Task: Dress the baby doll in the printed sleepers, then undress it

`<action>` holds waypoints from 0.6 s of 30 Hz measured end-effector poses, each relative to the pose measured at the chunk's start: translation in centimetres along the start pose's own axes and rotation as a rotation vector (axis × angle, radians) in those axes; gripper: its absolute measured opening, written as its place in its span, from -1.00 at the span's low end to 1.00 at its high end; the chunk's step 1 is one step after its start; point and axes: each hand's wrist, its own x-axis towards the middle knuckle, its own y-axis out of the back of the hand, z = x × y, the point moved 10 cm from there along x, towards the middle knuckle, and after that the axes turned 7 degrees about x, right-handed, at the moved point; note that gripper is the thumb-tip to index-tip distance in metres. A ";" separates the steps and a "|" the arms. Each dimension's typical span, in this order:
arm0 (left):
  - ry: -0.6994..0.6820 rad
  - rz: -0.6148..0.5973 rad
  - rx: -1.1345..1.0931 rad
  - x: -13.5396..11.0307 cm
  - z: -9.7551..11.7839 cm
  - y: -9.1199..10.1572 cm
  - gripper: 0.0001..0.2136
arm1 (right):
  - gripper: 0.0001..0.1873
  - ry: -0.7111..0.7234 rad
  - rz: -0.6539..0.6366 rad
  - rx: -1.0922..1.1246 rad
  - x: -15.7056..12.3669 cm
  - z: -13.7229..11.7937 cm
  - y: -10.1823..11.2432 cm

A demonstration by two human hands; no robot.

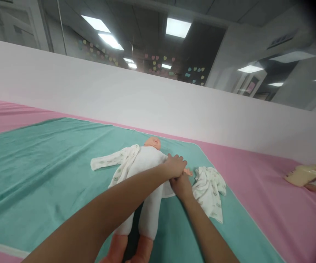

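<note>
A baby doll (149, 215) in white lies on its back, head (153, 142) away from me and bare feet toward me. Over its arm on the right side, my left hand (176, 165) is closed with curled fingers. Just below it my right hand (182, 187) is closed against the same arm; its fingertips are partly hidden. The doll's small hand (188, 171) pokes out past my hands. A white printed baby top (108, 160) lies along the doll's other side, one sleeve stretched out to the left.
A crumpled white printed garment (209, 190) lies right of the doll. Under everything is a teal blanket (51, 164) on a pink cover (245, 164). Another doll (302, 175) lies at the far right. A white wall (147, 106) with a window above closes off the back.
</note>
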 end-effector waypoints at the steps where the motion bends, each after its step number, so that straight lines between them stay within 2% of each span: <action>1: -0.030 -0.022 0.004 0.8 0.2 -0.7 -0.75 | -0.66 0.020 0.027 -0.009 0.1 0.0 0.1; 4: -0.115 -0.071 0.006 2.0 -0.1 -2.5 -0.78 | -0.67 -0.028 0.068 0.004 0.1 0.9 -0.1; 7: -0.140 -0.034 0.039 2.0 -0.8 -2.6 -0.77 | -0.70 -0.095 0.052 0.063 -0.2 1.6 -0.5; 12: -0.116 0.100 0.104 0.7 -1.9 0.6 -0.74 | -0.70 -0.129 -0.023 -0.017 0.1 0.9 -0.8; 15: -0.069 0.146 0.130 -0.7 -3.4 3.1 -0.76 | -0.61 -0.312 -0.102 -0.075 1.2 2.0 -1.6; 18: -0.088 0.152 0.166 -2.8 -4.3 4.8 -0.77 | -0.57 -0.465 -0.156 0.043 2.2 2.6 -2.9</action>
